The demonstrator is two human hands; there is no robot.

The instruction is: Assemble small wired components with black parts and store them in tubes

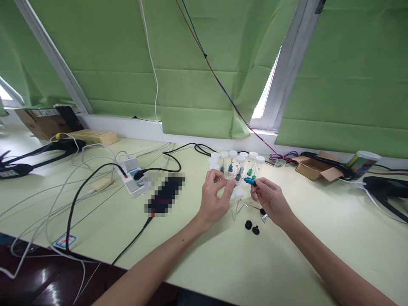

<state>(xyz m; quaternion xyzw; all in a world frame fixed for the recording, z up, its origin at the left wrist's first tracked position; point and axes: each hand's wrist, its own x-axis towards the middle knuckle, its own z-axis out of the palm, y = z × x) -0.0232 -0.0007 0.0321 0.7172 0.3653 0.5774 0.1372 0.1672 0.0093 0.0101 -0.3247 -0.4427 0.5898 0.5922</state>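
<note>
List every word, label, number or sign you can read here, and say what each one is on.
None can be read.
Sticker at the table's near left edge: red and blue mark, too small to read.
Label on the cardboard box at far left: print too blurred.
Can at far right: colourful wrap, no legible text.
Black device by the power strip: pixelated.

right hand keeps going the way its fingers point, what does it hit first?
Probably the left hand. The right hand holds a small blue-tipped tool aimed left, toward the left fingers. The white-capped vials sit just behind that line; depth is unclear.
</note>
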